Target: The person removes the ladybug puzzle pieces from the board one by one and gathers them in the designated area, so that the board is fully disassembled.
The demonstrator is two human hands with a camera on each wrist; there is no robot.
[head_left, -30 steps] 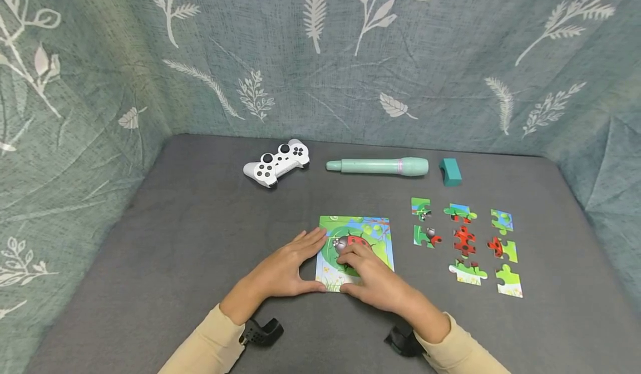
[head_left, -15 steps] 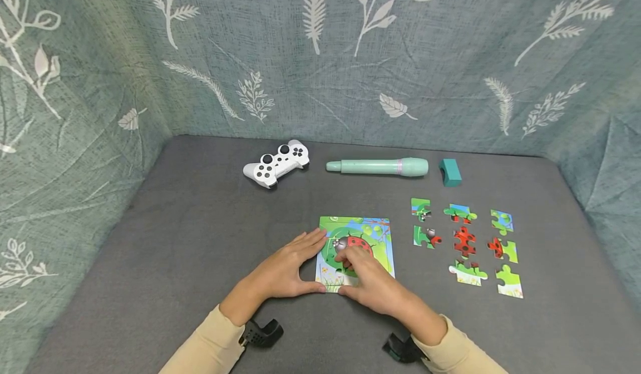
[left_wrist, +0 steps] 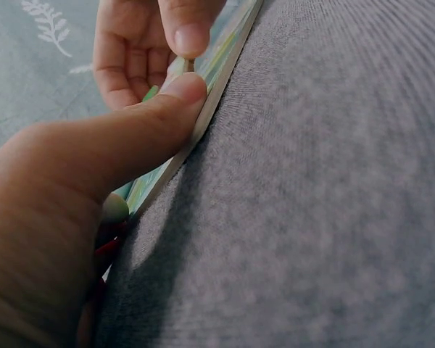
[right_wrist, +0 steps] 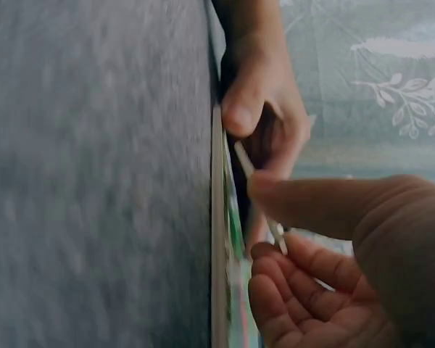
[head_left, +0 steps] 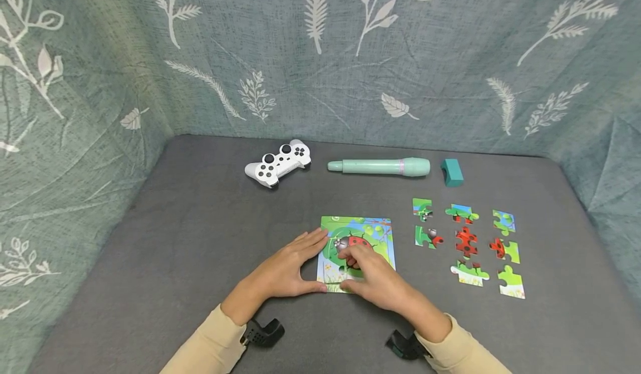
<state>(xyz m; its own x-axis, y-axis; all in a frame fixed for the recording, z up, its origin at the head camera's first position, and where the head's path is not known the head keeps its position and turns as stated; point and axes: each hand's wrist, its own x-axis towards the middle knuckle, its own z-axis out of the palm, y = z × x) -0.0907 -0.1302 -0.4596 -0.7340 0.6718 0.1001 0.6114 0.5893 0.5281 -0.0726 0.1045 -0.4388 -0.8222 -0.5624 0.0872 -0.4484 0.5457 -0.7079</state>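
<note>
A square puzzle board (head_left: pixel 356 220) printed with a ladybird on a green leaf lies flat on the grey table. Along its left side rests my left hand (head_left: pixel 285 265), fingers straight and thumb at the lower left corner. My right hand (head_left: pixel 373 276) is over the lower part of the board. Between its thumb and fingers it pinches a thin puzzle piece (right_wrist: pixel 244 161), seen tilted and edge-on in the right wrist view. The right hand covers the board's lower right part. Its thumb (left_wrist: pixel 188 36) also shows in the left wrist view, close to the left thumb.
Several loose puzzle pieces (head_left: pixel 466 242) lie in spaced rows right of the board. Along the back are a white game controller (head_left: pixel 278 164), a pale green toy microphone or pen (head_left: pixel 375 167) and a teal arch block (head_left: pixel 453 172). A patterned cloth (head_left: pixel 280 57) hangs behind.
The right hand stays at the board's lower half, shifting its fingers and the pinched piece slightly. The left hand and the loose pieces keep their places.
</note>
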